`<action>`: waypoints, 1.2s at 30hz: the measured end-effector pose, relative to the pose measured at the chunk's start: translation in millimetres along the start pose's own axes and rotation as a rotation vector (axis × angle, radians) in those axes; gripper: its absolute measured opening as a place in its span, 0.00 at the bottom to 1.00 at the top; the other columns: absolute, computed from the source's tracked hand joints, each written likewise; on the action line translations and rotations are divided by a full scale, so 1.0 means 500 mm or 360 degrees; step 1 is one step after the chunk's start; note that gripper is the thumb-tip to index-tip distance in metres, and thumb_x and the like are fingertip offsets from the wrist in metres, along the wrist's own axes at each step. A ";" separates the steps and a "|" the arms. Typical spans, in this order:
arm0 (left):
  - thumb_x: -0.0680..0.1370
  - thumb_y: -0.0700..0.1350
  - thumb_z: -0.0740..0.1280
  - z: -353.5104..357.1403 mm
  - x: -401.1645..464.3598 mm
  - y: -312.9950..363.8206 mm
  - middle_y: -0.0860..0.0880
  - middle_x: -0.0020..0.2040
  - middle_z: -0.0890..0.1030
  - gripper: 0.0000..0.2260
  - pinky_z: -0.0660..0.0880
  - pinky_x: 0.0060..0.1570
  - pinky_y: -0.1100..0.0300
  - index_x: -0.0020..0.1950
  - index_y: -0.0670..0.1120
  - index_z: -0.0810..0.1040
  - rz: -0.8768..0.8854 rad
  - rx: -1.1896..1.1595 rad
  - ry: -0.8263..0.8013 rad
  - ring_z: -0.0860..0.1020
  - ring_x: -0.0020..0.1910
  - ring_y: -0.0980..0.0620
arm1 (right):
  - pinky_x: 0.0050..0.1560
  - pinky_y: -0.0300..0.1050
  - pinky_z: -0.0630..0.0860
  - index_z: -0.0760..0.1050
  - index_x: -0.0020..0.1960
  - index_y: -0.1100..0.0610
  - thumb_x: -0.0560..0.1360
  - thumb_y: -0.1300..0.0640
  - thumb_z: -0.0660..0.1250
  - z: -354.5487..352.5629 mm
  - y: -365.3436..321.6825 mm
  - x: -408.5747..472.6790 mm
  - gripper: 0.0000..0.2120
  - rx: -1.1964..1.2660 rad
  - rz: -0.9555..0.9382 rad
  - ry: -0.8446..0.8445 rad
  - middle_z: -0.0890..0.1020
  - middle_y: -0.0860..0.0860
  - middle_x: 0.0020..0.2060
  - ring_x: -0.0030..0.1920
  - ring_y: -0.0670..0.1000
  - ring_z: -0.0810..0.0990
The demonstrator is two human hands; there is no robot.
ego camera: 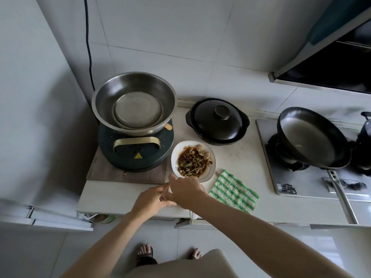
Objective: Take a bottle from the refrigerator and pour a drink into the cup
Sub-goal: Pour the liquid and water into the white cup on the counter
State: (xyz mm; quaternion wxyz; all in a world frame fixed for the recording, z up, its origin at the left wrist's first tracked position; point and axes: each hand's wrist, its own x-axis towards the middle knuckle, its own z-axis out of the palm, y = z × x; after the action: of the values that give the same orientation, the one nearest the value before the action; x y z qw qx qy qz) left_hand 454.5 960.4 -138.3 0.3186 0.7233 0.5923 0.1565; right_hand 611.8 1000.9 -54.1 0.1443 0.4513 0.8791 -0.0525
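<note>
My left hand (150, 199) and my right hand (185, 190) meet at the counter's front edge. Between them a small pale object (168, 190) shows, apparently a little bottle, almost fully hidden by fingers. My left hand is curled around it. My right hand lies over its top and over a white cup, of which only a rim arc (205, 190) and the handle (192, 214) show. Whether the right fingers grip anything is hidden. The refrigerator (30, 121) stands at the left, its door shut.
A white plate of stir-fried food (210, 171) sits just behind my hands. A green striped cloth (233, 191) lies to the right. A steel basin (133, 103) rests on a dark cooker, with a black clay pot (217, 121) and a wok (313, 137) on the stove.
</note>
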 end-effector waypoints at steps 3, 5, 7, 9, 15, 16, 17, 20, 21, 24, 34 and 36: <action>0.74 0.57 0.73 0.000 -0.002 0.001 0.66 0.39 0.76 0.29 0.69 0.35 0.72 0.70 0.67 0.63 0.0013 0.0054 -0.0005 0.75 0.33 0.65 | 0.38 0.49 0.74 0.61 0.70 0.61 0.78 0.37 0.60 -0.001 -0.007 -0.007 0.32 0.0073 0.0030 0.0048 0.81 0.57 0.50 0.45 0.59 0.83; 0.75 0.56 0.72 0.002 -0.001 -0.001 0.62 0.42 0.80 0.29 0.68 0.35 0.74 0.72 0.67 0.64 -0.0005 0.0047 0.0001 0.76 0.34 0.64 | 0.37 0.49 0.73 0.60 0.71 0.59 0.76 0.33 0.58 -0.001 -0.008 -0.010 0.36 0.0060 0.0069 0.0073 0.79 0.58 0.51 0.45 0.59 0.82; 0.75 0.55 0.73 0.001 0.000 0.001 0.60 0.46 0.83 0.29 0.75 0.39 0.68 0.72 0.66 0.65 0.0010 0.0030 -0.0004 0.80 0.40 0.60 | 0.36 0.47 0.71 0.62 0.69 0.59 0.76 0.29 0.55 0.000 -0.009 -0.010 0.37 0.0050 0.0111 0.0078 0.80 0.57 0.50 0.43 0.59 0.82; 0.73 0.54 0.76 -0.001 -0.002 0.008 0.62 0.45 0.80 0.27 0.79 0.41 0.60 0.68 0.64 0.67 0.0045 0.0039 -0.0005 0.80 0.40 0.58 | 0.37 0.48 0.72 0.63 0.68 0.59 0.78 0.33 0.56 0.003 -0.005 -0.007 0.33 0.0061 0.0091 0.0059 0.82 0.57 0.49 0.43 0.59 0.83; 0.71 0.55 0.78 -0.004 -0.004 0.011 0.65 0.46 0.79 0.21 0.77 0.43 0.64 0.55 0.63 0.68 0.0018 -0.0182 -0.0025 0.79 0.41 0.61 | 0.42 0.52 0.79 0.63 0.64 0.54 0.80 0.41 0.55 -0.001 0.012 -0.022 0.20 0.0405 0.0064 0.0180 0.79 0.54 0.55 0.45 0.58 0.83; 0.71 0.56 0.78 -0.005 -0.004 0.012 0.64 0.49 0.80 0.21 0.77 0.45 0.63 0.56 0.63 0.69 0.0016 -0.0229 -0.0030 0.80 0.45 0.62 | 0.42 0.51 0.78 0.63 0.63 0.52 0.80 0.41 0.56 -0.003 0.023 -0.027 0.18 0.0525 0.0116 0.0220 0.79 0.53 0.56 0.45 0.57 0.83; 0.70 0.56 0.78 -0.006 -0.006 0.012 0.62 0.52 0.81 0.22 0.78 0.48 0.63 0.58 0.61 0.71 0.0020 -0.0256 -0.0022 0.80 0.48 0.62 | 0.41 0.49 0.77 0.62 0.63 0.51 0.80 0.42 0.56 -0.005 0.038 -0.033 0.17 0.0639 0.0177 0.0256 0.79 0.52 0.57 0.45 0.55 0.82; 0.69 0.53 0.80 -0.011 -0.016 0.004 0.59 0.57 0.80 0.25 0.77 0.55 0.61 0.62 0.54 0.74 0.0097 -0.0243 0.0030 0.78 0.55 0.60 | 0.38 0.46 0.75 0.61 0.63 0.49 0.80 0.43 0.60 0.005 0.097 -0.071 0.17 0.0843 0.0363 0.0342 0.80 0.51 0.61 0.45 0.53 0.84; 0.70 0.52 0.80 -0.016 -0.021 0.001 0.58 0.59 0.79 0.25 0.76 0.57 0.63 0.63 0.56 0.74 0.0107 -0.0217 0.0010 0.77 0.57 0.61 | 0.38 0.47 0.76 0.60 0.63 0.48 0.79 0.43 0.61 0.012 0.117 -0.089 0.17 0.0905 0.0439 0.0361 0.80 0.52 0.62 0.44 0.54 0.84; 0.71 0.57 0.77 -0.034 -0.030 0.000 0.65 0.59 0.74 0.24 0.71 0.53 0.73 0.60 0.64 0.69 0.0078 -0.0156 -0.0085 0.74 0.58 0.66 | 0.38 0.51 0.77 0.59 0.61 0.48 0.79 0.44 0.62 0.045 0.166 -0.151 0.17 0.1052 0.0659 0.0360 0.79 0.52 0.61 0.43 0.54 0.81; 0.73 0.62 0.72 -0.083 -0.001 0.066 0.64 0.52 0.78 0.21 0.70 0.33 0.73 0.58 0.64 0.64 0.0198 0.0316 -0.0176 0.77 0.43 0.67 | 0.46 0.50 0.75 0.63 0.58 0.47 0.76 0.45 0.67 0.186 0.177 -0.322 0.16 0.1434 0.1053 0.0220 0.78 0.49 0.44 0.44 0.53 0.77; 0.72 0.63 0.71 -0.086 0.006 0.073 0.61 0.54 0.79 0.22 0.67 0.35 0.72 0.60 0.61 0.65 0.0263 0.0489 -0.0164 0.76 0.45 0.63 | 0.46 0.50 0.75 0.63 0.56 0.46 0.76 0.45 0.67 0.198 0.170 -0.331 0.15 0.1475 0.1074 0.0194 0.77 0.48 0.44 0.43 0.49 0.75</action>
State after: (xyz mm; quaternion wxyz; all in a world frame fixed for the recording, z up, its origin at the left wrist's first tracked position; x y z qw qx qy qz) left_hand 457.3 971.8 -83.1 0.2205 0.8166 0.5308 0.0525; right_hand 792.1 899.8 -95.3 -0.1108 0.7251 0.5782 -0.3572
